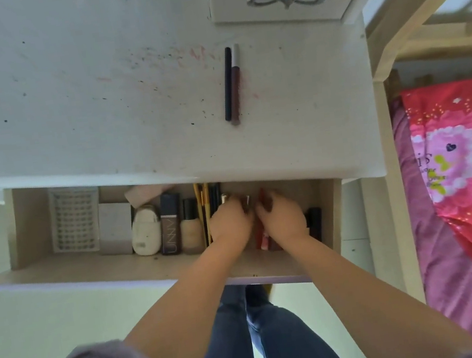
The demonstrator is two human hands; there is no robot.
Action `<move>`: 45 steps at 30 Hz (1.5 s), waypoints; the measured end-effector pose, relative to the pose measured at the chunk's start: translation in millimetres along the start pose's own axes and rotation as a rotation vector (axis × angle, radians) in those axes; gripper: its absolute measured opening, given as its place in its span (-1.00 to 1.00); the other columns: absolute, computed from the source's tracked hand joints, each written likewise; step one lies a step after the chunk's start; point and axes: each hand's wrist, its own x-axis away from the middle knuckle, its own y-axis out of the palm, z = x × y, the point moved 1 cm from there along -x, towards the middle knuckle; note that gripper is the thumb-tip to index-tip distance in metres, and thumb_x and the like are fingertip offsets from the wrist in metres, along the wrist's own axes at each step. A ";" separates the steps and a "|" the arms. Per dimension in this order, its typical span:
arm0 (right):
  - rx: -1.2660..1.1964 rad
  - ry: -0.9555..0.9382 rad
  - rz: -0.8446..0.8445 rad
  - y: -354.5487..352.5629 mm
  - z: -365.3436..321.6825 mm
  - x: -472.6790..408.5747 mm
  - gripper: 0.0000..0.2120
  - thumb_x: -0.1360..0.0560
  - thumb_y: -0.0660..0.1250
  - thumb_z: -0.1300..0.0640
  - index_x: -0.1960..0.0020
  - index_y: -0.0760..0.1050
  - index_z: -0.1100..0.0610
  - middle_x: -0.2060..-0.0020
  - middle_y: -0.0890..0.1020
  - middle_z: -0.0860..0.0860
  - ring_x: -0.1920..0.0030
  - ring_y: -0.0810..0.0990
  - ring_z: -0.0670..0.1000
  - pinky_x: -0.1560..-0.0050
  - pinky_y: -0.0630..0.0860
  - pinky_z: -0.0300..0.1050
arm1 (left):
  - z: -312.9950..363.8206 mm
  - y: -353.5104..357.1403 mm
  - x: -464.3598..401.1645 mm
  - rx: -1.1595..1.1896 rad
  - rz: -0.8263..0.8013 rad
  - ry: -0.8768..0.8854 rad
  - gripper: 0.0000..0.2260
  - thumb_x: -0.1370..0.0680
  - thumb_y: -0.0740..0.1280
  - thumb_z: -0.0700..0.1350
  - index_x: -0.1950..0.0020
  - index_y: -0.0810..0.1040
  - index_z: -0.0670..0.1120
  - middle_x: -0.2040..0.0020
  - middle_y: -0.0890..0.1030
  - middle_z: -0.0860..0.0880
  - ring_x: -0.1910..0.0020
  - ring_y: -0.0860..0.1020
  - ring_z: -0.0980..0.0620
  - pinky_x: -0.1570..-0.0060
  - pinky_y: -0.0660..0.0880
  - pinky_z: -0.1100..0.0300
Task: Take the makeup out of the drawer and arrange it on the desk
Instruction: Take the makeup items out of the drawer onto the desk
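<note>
Both hands [230,220] inside the open drawer [24,233]

Two slim makeup sticks lay on the white desk [97,107]: one black pencil [228,84] and one brown tube with a white cap [236,83]. The open wooden drawer [30,238] held two foundation bottles, one dark [170,224], one beige [190,227], and one white plastic basket [74,222].

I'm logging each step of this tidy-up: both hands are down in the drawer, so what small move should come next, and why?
Probably lift both hands' picks out to the desk, beside the two pens: left hand and right hand curl around small items in the drawer.
</note>
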 end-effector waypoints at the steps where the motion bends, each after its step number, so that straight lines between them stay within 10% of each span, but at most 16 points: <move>1: -0.070 -0.055 -0.017 -7.1 -2.0 10.5 -0.76 -0.58 0.16 -0.06 -0.12 0.45 0.06 0.12 0.61 0.02 0.29 0.55 -0.06 0.43 0.35 -0.34 | -2.0 -6.7 9.8 0.106 0.002 0.028 -0.79 -0.59 0.18 0.03 -0.05 0.50 -0.07 0.09 0.59 -0.05 0.07 0.60 -0.09 0.26 0.37 0.20; 6: -0.313 -0.300 -0.011 -73.5 -33.2 50.8 -0.92 -0.56 0.27 0.08 -0.03 0.40 -0.03 0.20 0.54 -0.13 0.22 0.53 -0.17 0.24 0.43 -0.49 | -12.0 -84.0 51.4 0.375 0.097 0.384 -0.91 -0.55 0.30 -0.14 -0.05 0.50 -0.06 0.05 0.50 0.06 0.07 0.51 0.12 0.05 0.45 0.30; 13: -0.428 -0.254 0.228 -157.7 -107.7 -50.4 -0.94 -0.59 0.21 0.10 -0.06 0.40 0.06 0.21 0.55 -0.05 0.20 0.56 -0.06 0.26 0.50 -0.31 | 35.6 -214.8 -60.1 0.493 0.137 0.305 -0.91 -0.59 0.25 -0.12 -0.03 0.47 -0.11 0.18 0.58 -0.01 0.27 0.59 0.08 0.27 0.52 0.27; 23: -0.096 -0.157 0.283 -144.9 -131.3 -117.4 -0.71 -0.57 0.22 -0.02 -0.18 0.45 0.14 0.16 0.55 -0.03 0.12 0.54 0.00 0.11 0.45 -0.12 | 71.5 -194.4 -130.9 0.357 0.142 0.186 -0.80 -0.54 0.30 -0.01 0.05 0.55 -0.15 0.20 0.65 -0.09 0.24 0.64 -0.06 0.08 0.59 0.00; 33: -0.170 -0.371 0.139 -123.1 -78.7 -1.0 -0.87 -0.59 0.19 0.13 -0.03 0.50 0.09 0.33 0.54 -0.09 0.38 0.47 -0.15 0.33 0.42 -0.30 | 16.8 -164.0 -10.3 0.486 0.012 0.339 -0.88 -0.59 0.20 -0.07 0.10 0.48 -0.04 0.35 0.53 0.02 0.46 0.49 0.20 0.36 0.52 0.32; 40: 0.331 -0.175 -0.113 -28.7 7.9 22.1 -0.73 -0.61 0.11 0.08 -0.26 0.43 0.07 -0.19 0.51 0.04 -0.14 0.49 0.06 -0.02 0.42 -0.15 | -27.5 -47.9 23.6 -0.226 -0.161 0.279 -0.62 -0.63 0.10 -0.04 -0.45 0.24 -0.03 -0.25 0.44 -0.06 -0.05 0.54 -0.06 0.19 0.28 0.17; 45: 0.504 -0.206 -0.085 -8.8 24.1 8.6 -0.72 -0.56 0.17 0.11 -0.25 0.45 0.06 -0.20 0.48 0.08 -0.21 0.42 0.15 -0.11 0.34 -0.08 | -26.4 -24.8 1.9 -0.366 -0.164 0.223 -0.56 -0.59 0.14 -0.17 -0.46 0.15 -0.05 -0.27 0.34 -0.17 -0.01 0.52 -0.19 0.27 0.35 0.06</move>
